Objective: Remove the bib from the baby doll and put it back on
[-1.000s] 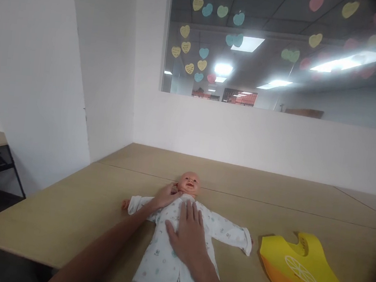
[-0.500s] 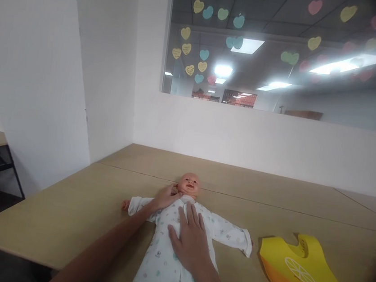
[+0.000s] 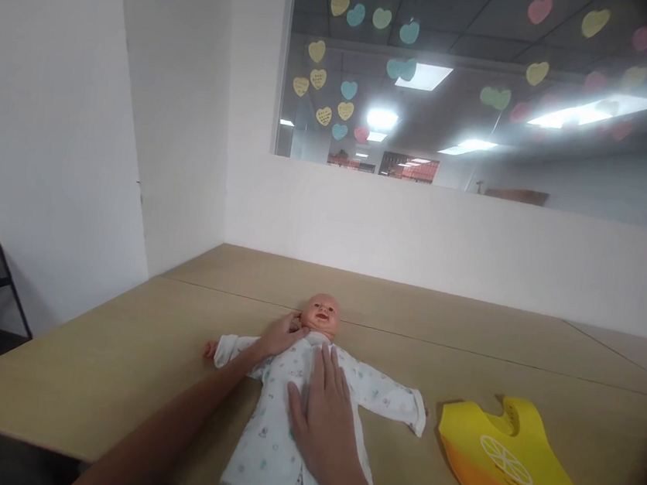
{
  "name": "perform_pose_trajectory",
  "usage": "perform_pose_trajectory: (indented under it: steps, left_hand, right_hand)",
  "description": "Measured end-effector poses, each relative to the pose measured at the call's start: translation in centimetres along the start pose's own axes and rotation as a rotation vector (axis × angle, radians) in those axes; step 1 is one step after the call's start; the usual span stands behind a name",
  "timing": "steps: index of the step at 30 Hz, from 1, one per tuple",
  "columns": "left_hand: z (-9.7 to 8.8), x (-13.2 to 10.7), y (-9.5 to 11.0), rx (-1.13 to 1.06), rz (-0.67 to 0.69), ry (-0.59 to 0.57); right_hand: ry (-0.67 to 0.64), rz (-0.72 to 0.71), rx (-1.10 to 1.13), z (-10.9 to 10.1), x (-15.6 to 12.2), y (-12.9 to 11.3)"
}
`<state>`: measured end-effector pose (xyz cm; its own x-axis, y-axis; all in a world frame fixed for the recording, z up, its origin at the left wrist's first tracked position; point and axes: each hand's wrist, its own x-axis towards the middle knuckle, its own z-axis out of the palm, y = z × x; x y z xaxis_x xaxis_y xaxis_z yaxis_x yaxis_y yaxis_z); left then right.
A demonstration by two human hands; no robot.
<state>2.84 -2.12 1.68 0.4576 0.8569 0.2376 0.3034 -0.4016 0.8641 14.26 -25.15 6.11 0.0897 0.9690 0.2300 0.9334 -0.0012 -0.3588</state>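
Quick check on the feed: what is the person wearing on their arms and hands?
Nothing that shows. The left hand and right hand are bare, with no gloves, rings or watch in view. Both forearms are bare too, with no sleeves as far as the frame's lower edge.

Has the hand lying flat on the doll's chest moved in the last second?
No. The right hand lies in the same spot on the doll, fingertips just below its collar.

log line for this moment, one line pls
left hand: at doll collar | right hand: flat on doll's white printed garment | yellow-orange bib: on table, right of doll, untouched
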Motion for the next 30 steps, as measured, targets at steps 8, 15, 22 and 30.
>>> perform_pose_trajectory:
  steps: [8,15,22,30]
  left_hand:
    - [-0.1,0.0,0.1,0.083,0.002,-0.025]
    - [-0.1,-0.3,0.8,0.101,0.026,-0.027]
    - [-0.2,-0.3,0.7,0.080,0.028,-0.024]
    - [-0.2,-0.2,0.6,0.094,0.008,-0.036]
  right_hand:
    - [-0.094,0.008,-0.028,0.2,1.0,0.3]
    - [-0.111,0.013,0.036,-0.2,0.9,1.6]
    - [-0.082,0.100,0.106,0.3,1.4,2.5]
    - [-0.104,0.289,0.175,0.4,1.8,6.1]
